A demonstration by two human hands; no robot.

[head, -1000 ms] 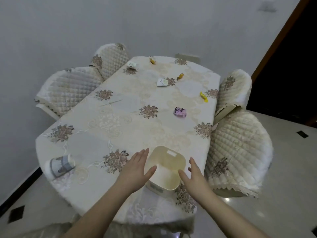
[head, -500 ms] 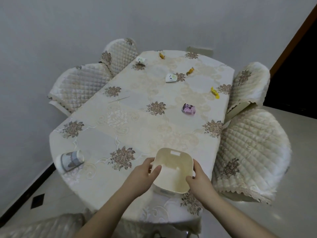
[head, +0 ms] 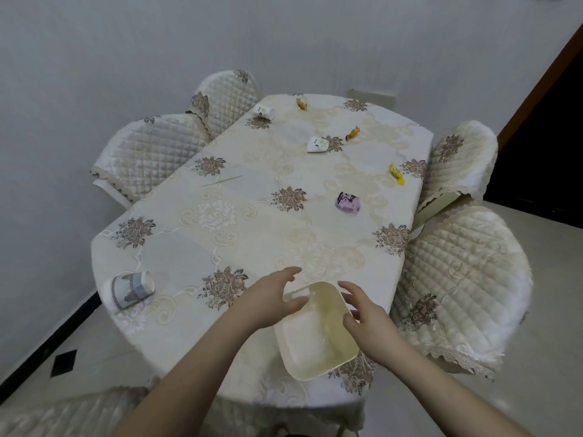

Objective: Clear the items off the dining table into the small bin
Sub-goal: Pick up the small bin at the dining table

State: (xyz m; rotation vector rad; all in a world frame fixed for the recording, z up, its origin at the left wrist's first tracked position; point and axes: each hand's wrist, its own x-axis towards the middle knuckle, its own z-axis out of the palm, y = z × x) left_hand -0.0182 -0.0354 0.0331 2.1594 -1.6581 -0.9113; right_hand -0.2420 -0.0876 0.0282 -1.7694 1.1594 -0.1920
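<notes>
The small cream bin point(head: 315, 339) is at the near edge of the table, tilted with its opening facing up at me. My left hand point(head: 271, 299) holds its left rim, thumb over the edge. My right hand point(head: 362, 313) grips the right rim with curled fingers. Scattered on the floral tablecloth point(head: 252, 222) are a paper cup on its side point(head: 131, 288), a pink wrapper point(head: 348, 202), a yellow candy point(head: 396, 174), an orange candy point(head: 352, 133), a white packet point(head: 316, 144), another orange candy point(head: 302, 103), a small white cup point(head: 264, 111) and a thin stick point(head: 220, 181).
Quilted chairs stand close to the table: two on the left point(head: 148, 152), two on the right point(head: 460, 285), and one chair back at the bottom left point(head: 63, 414). A grey wall is behind the table. A dark doorway point(head: 542, 137) is at the right.
My hands went from open beside the bin to holding its rim on both sides. The bin has tipped and turned, and the view has shifted.
</notes>
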